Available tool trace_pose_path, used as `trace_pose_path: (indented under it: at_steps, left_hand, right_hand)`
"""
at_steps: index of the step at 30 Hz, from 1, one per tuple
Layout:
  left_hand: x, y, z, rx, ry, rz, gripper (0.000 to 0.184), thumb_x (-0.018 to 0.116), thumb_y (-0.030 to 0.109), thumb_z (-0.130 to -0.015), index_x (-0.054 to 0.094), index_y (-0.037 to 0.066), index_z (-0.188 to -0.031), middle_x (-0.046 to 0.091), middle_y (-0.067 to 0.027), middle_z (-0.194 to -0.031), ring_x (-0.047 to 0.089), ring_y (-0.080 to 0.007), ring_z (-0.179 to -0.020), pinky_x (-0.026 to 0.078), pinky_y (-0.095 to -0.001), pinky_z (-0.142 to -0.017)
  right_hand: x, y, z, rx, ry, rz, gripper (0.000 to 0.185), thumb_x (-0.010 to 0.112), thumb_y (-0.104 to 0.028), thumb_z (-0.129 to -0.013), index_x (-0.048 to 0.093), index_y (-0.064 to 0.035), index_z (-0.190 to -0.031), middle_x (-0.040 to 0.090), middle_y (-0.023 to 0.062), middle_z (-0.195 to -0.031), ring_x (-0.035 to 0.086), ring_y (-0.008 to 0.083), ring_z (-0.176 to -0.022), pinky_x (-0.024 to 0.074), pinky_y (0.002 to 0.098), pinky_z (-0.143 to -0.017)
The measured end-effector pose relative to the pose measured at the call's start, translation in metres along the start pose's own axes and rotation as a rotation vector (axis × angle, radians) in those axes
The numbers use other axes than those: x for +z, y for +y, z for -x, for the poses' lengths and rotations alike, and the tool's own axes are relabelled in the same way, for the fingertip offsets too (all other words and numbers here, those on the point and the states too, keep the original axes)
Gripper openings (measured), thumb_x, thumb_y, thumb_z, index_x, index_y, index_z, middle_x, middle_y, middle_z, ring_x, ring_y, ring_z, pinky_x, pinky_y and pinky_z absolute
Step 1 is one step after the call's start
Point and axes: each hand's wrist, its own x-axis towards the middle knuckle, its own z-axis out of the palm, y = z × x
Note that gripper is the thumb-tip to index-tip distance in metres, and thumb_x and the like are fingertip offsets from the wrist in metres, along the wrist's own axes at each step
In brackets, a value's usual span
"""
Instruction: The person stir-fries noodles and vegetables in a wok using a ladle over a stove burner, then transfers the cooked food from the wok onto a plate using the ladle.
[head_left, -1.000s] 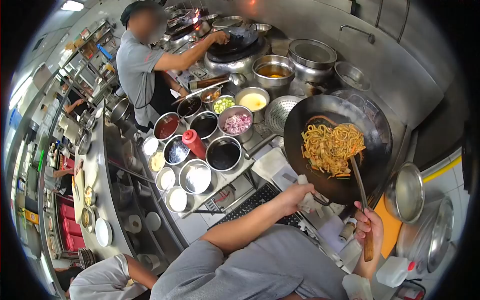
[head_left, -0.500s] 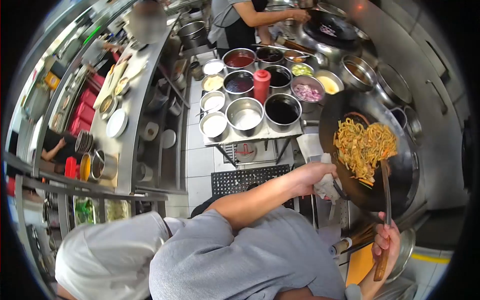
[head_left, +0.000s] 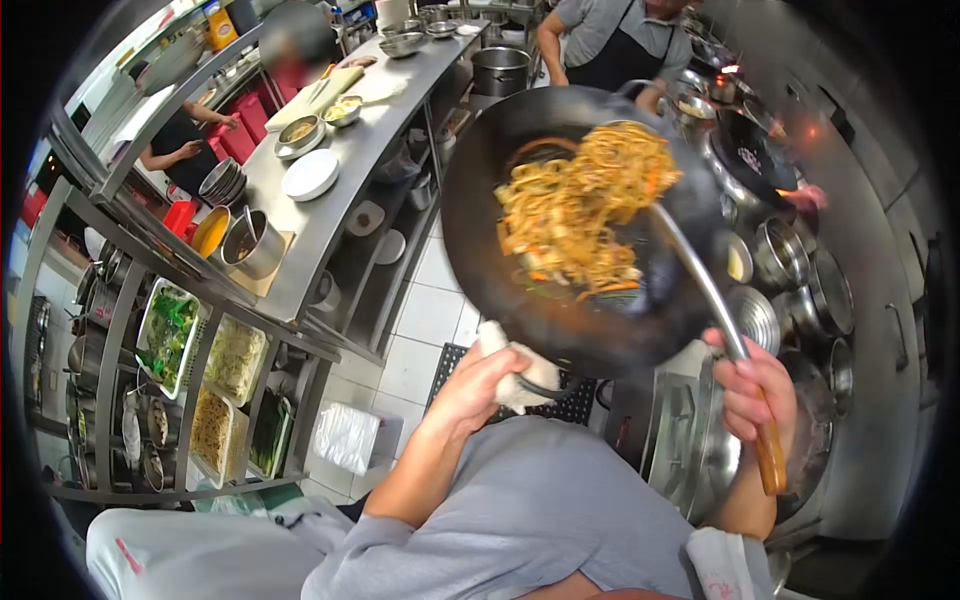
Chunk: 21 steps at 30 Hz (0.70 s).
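A dark wok [head_left: 480, 245] is held up in front of me, tilted, with fried noodles [head_left: 560, 215] and bits of vegetable in it. My left hand [head_left: 478, 388] is closed round a folded pale cloth [head_left: 528, 378] on the wok's loop handle at the near side. In my right hand [head_left: 752, 385] is a long-handled metal wok utensil [head_left: 700, 265] with a wooden grip, fingers wrapped round its lower shaft. The utensil's head reaches into the noodles and is hidden by them, so I cannot tell whether it is a ladle or a spatula.
Left runs a steel counter [head_left: 385, 120] with white plates [head_left: 311, 175], bowls and a steel pot [head_left: 252, 245]. A rack below holds trays of greens [head_left: 168, 335]. A co-worker in a dark apron [head_left: 625, 50] stands beyond the wok. Pots [head_left: 782, 250] line the right-hand stove.
My view has turned left. The wok has been lifted off the stove and swung left toward the counter, with the utensil still in the noodles. Both hands keep their holds.
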Motion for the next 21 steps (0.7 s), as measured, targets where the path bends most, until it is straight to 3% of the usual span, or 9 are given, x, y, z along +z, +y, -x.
trace_pose_path:
  at_steps: [1,2,5,6,8,10,14,21]
  left_hand:
    - [-0.015,0.006,0.005,0.047,0.048,0.027,0.032,0.066,0.01,-0.087,0.063,-0.006,-0.115,0.07,-0.0156,-0.099,0.072,-0.0267,-0.086,0.061,-0.0397,-0.077]
    - [-0.031,0.011,0.007,0.039,0.078,0.019,0.032,0.06,0.009,-0.089,0.059,-0.002,-0.119,0.069,-0.0135,-0.104,0.07,-0.0218,-0.082,0.059,-0.0362,-0.066]
    - [-0.074,0.032,0.013,0.071,0.25,0.092,0.034,0.06,0.01,-0.089,0.057,-0.002,-0.121,0.069,-0.014,-0.101,0.071,-0.0236,-0.08,0.06,-0.0378,-0.061]
    - [-0.09,0.034,0.01,0.148,0.327,0.118,0.024,0.06,0.01,-0.091,0.064,-0.007,-0.107,0.071,-0.0196,-0.097,0.071,-0.0295,-0.079,0.061,-0.0409,-0.065]
    - [-0.122,0.045,0.006,0.183,0.369,0.121,0.024,0.059,0.01,-0.091,0.064,-0.008,-0.106,0.071,-0.0205,-0.096,0.071,-0.0302,-0.077,0.06,-0.0411,-0.063]
    - [-0.153,0.052,0.005,0.211,0.425,0.127,0.024,0.057,0.01,-0.092,0.064,-0.009,-0.105,0.071,-0.0216,-0.096,0.071,-0.0311,-0.077,0.059,-0.0413,-0.06]
    - [-0.198,0.062,0.002,0.236,0.54,0.189,0.028,0.057,0.011,-0.093,0.063,-0.009,-0.11,0.072,-0.021,-0.097,0.072,-0.0312,-0.08,0.059,-0.0409,-0.06]
    - [-0.213,0.059,-0.016,0.312,0.673,0.32,0.029,0.057,0.01,-0.092,0.061,-0.008,-0.114,0.071,-0.0195,-0.099,0.072,-0.0308,-0.079,0.06,-0.0416,-0.059]
  right_hand:
    - [0.007,0.002,-0.024,0.041,-0.064,-0.008,0.048,0.045,-0.006,-0.1,0.041,0.0057,-0.146,0.044,-0.0007,-0.072,0.041,0.0031,-0.04,0.0421,0.0241,-0.032]
    - [0.02,0.005,-0.047,0.085,-0.116,-0.021,0.046,0.043,-0.006,-0.101,0.042,0.0059,-0.145,0.044,-0.0006,-0.072,0.043,0.0036,-0.042,0.0433,0.0248,-0.034]
    - [0.048,0.023,-0.122,0.254,-0.301,-0.149,0.042,0.041,-0.007,-0.105,0.044,0.0068,-0.144,0.044,-0.0004,-0.075,0.048,0.004,-0.048,0.0484,0.0272,-0.038]
    - [0.055,0.032,-0.148,0.334,-0.373,-0.244,0.048,0.038,-0.007,-0.103,0.037,0.0093,-0.148,0.046,0.0019,-0.077,0.052,0.0066,-0.05,0.0534,0.0315,-0.042]
    - [0.071,0.047,-0.192,0.428,-0.435,-0.279,0.047,0.038,-0.008,-0.104,0.037,0.009,-0.147,0.046,0.0017,-0.078,0.053,0.0065,-0.052,0.0537,0.0311,-0.043]
    - [0.092,0.066,-0.231,0.507,-0.477,-0.294,0.047,0.037,-0.011,-0.104,0.038,0.0089,-0.147,0.047,0.0012,-0.08,0.054,0.0062,-0.054,0.0531,0.0298,-0.044]
    - [0.142,0.081,-0.291,0.648,-0.486,-0.243,0.038,0.046,-0.011,-0.104,0.05,0.0077,-0.138,0.047,0.0002,-0.078,0.047,0.0041,-0.05,0.0424,0.024,-0.038]
    - [0.197,0.054,-0.363,0.773,-0.545,-0.17,0.037,0.046,-0.009,-0.103,0.052,0.0106,-0.134,0.049,0.0006,-0.077,0.049,0.0045,-0.05,0.0475,0.026,-0.039]
